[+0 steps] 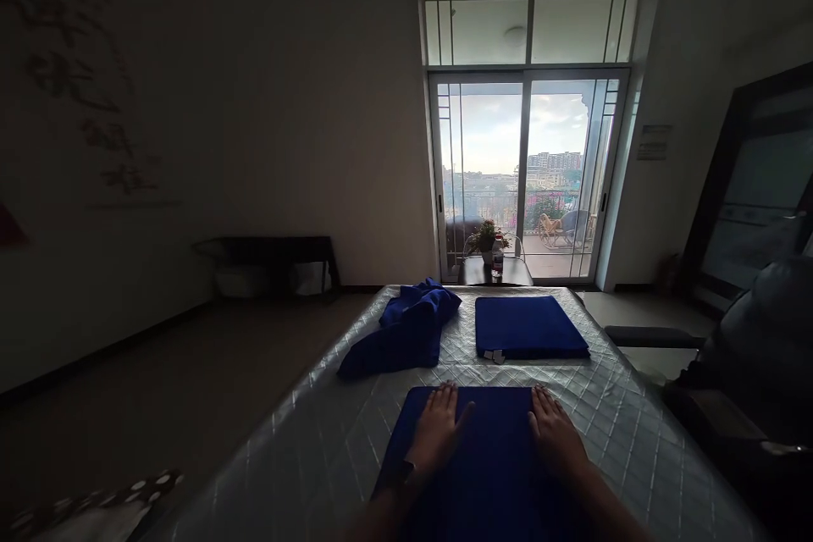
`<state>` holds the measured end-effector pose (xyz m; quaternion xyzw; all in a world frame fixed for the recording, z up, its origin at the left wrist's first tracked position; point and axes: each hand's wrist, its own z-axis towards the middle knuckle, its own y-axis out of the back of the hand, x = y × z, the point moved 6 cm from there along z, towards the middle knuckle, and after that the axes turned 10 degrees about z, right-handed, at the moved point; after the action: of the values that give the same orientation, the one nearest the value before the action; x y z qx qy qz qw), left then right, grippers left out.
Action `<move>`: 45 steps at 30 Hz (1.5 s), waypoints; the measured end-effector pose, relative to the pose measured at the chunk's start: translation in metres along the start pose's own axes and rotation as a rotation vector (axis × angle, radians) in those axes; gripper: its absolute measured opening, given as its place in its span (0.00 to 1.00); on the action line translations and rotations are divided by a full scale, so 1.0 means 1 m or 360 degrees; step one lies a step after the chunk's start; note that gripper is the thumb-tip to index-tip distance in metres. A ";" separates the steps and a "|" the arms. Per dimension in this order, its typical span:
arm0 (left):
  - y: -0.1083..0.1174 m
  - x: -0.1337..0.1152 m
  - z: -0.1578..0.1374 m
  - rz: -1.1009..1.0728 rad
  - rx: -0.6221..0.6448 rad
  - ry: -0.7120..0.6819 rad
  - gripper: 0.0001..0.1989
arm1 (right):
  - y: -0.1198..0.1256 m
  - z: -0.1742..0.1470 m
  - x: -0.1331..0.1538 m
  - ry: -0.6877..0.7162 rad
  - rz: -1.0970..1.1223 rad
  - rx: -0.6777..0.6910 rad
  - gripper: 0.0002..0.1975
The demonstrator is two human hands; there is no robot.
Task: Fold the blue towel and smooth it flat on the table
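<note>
A folded blue cloth [492, 457] lies flat before me on a quilted silvery cover [311, 449]. My left hand [438, 423] rests on its left side near the far edge, palm down with the thumb apart. On the right side my right hand [552, 428] lies flat along the edge, fingers stretched forward. Neither hand grips anything. Beyond them, to the right, sits a neatly folded blue cloth [530, 326] with small white tags at its near edge. A crumpled blue cloth [410, 330] lies to the left of it.
Past the covered surface, a small dark table [467, 273] carries a bottle [498, 258] and a potted plant [486, 239]. Behind it are sliding glass doors [525, 186]. A dark armchair [762, 347] stands at the right; a low dark bench [273, 258] is by the left wall.
</note>
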<state>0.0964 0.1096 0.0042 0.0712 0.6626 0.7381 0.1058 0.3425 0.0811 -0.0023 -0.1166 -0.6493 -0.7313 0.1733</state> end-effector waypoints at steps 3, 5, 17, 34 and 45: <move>0.001 0.056 -0.010 0.0033 -0.0014 0.0158 0.44 | 0.005 -0.003 0.004 0.0007 0.0006 0.0028 0.33; 0.001 0.078 -0.015 0.0031 -0.0012 0.0191 0.44 | 0.009 -0.005 0.006 -0.0005 -0.0021 0.0017 0.33; 0.005 -0.145 -0.011 -0.0293 -0.0098 -0.0550 0.41 | -0.005 -0.036 0.007 0.0122 -0.0066 0.0059 0.31; -0.004 0.089 -0.093 -0.0056 0.0033 0.0177 0.46 | 0.006 -0.036 0.017 0.0015 -0.0067 0.0051 0.32; 0.013 -0.121 -0.066 -0.0239 -0.0069 -0.0554 0.37 | 0.002 -0.094 0.018 -0.0006 -0.0060 0.0097 0.32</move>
<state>0.1966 0.0144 0.0139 0.1458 0.6216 0.7188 0.2750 0.3315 -0.0142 -0.0055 -0.1005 -0.6738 -0.7139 0.1618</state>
